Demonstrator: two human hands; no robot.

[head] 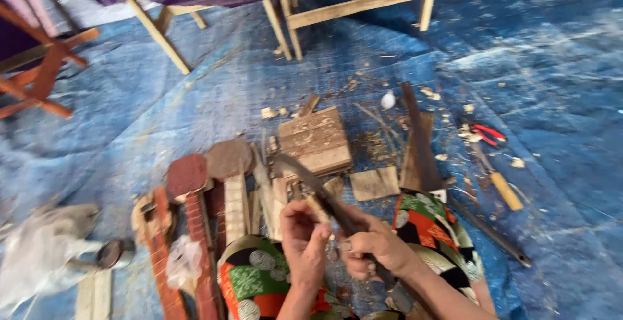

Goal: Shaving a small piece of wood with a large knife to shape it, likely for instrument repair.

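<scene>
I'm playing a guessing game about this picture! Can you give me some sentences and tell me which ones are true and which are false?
1. The right hand holds a curved blade. True.
2. The floor is covered by a green carpet. False: it is a blue tarp.
3. The left hand holds a small piece of wood. True.
4. The red-handled pliers lie in the person's lap. False: they lie on the tarp, off to the right.
5. A block of wooden boards sits in front of the hands. True.
</scene>
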